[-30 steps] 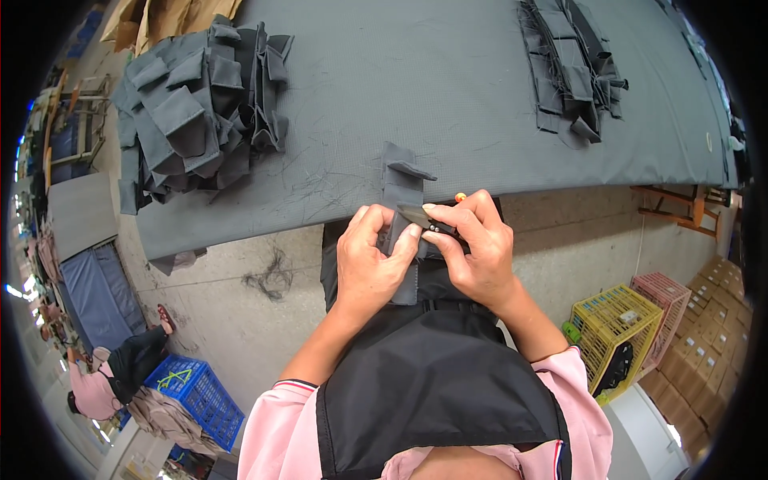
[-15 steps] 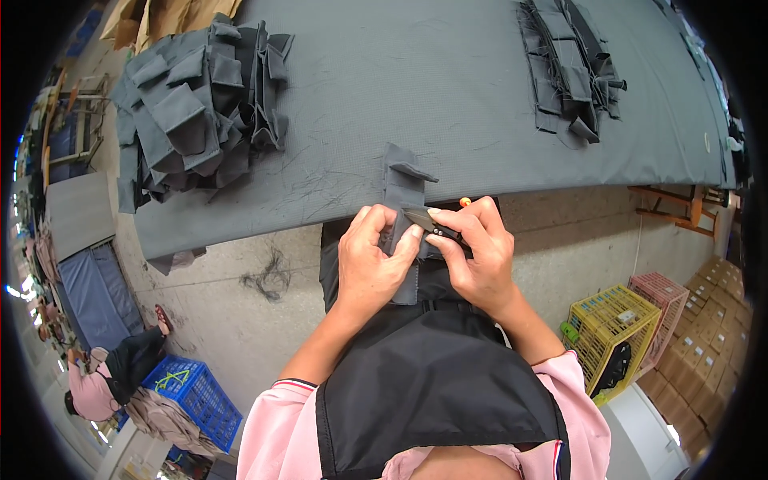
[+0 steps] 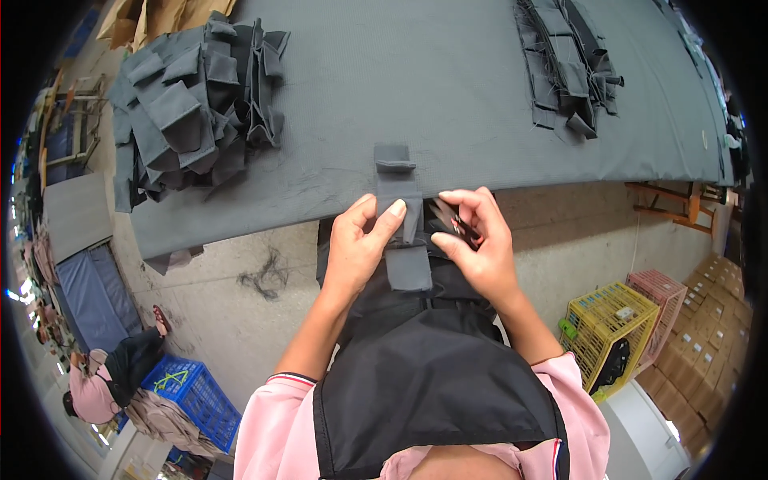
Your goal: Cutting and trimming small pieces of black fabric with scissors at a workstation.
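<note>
Left hand (image 3: 360, 240) pinches the folded grey fabric strip (image 3: 402, 232) at the table (image 3: 480, 88) edge; right hand (image 3: 480, 240) grips small dark snips (image 3: 448, 224). Keep the strip taut and cut close.

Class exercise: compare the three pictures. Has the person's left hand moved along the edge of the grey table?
No. The left hand pinches the grey fabric strip at the same spot on the near edge of the grey table; the pile of grey pieces sits equally far off.

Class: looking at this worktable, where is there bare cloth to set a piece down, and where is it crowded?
Bare table lies between the left pile of grey pieces and the far-right stack. Crowded: the near edge, where the left hand and right hand hold a grey strip.
</note>
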